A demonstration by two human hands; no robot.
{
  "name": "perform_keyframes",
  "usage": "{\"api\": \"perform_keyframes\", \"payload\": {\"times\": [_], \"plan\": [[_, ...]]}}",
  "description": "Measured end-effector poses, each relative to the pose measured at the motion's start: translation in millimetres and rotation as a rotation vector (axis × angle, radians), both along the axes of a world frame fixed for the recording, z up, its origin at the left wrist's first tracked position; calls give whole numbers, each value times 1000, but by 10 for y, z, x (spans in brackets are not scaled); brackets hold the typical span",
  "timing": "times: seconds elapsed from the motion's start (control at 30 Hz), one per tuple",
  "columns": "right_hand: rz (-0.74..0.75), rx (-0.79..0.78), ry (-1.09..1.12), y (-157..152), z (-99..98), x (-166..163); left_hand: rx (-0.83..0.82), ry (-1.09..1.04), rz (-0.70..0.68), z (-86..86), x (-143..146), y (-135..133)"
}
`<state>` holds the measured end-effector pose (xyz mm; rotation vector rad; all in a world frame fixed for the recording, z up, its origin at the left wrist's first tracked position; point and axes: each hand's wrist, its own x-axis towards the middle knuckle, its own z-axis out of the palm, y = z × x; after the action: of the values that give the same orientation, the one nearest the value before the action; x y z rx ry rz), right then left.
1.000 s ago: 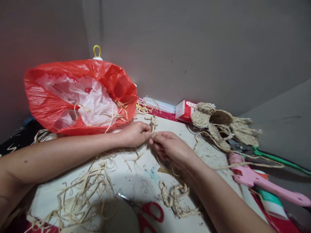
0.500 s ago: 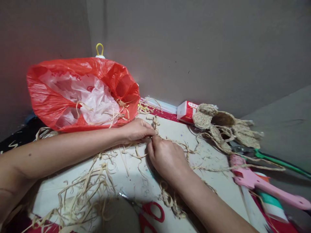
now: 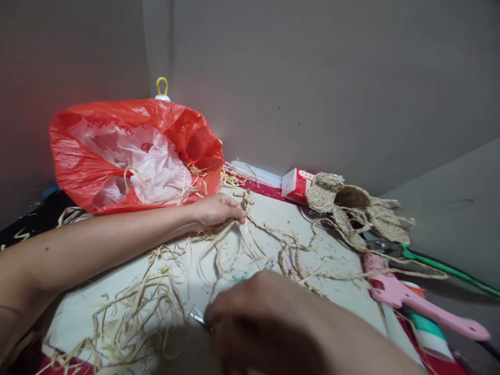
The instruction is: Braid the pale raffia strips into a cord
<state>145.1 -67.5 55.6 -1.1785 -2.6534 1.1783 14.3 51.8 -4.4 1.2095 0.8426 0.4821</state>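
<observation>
At the middle of the white board (image 3: 336, 291), my left hand (image 3: 221, 211) pinches the end of a braided raffia cord (image 3: 269, 228). Loose strands hang down from its fingertips. Lower down, my right hand (image 3: 258, 312) is over a pair of scissors (image 3: 198, 317); only the blade tips show, as the hand covers the red handles. Motion blurs and hides its fingers, so whether they grip is unclear. A tangle of loose raffia strips (image 3: 136, 307) lies left of the scissors.
Behind my left forearm stands a red plastic bag (image 3: 89, 112) with a white bag (image 3: 156, 161) inside. Woven raffia pieces (image 3: 328, 192) rest beside a red and white box (image 3: 297, 183) at the back right. A pink tool (image 3: 425, 307) and a green-handled tool (image 3: 445, 265) lie on the right.
My right hand has let go of the cord and moved down toward me, over the scissors. My left hand keeps its pinch, and the strands below it now show.
</observation>
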Motion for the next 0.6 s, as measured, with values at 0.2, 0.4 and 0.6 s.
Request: {"api": "perform_keyframes", "payload": {"times": [0.2,0.4,0.6], "plan": [[-928,273,355,636,-312,376,-27,-94,-61,-4,-42,34],[-767,-537,705,749,-618,285,75,-108,-135,-29,-63,24],[-682,-672,695,751,-539,336,172,26,-147,-10,-67,37]]}}
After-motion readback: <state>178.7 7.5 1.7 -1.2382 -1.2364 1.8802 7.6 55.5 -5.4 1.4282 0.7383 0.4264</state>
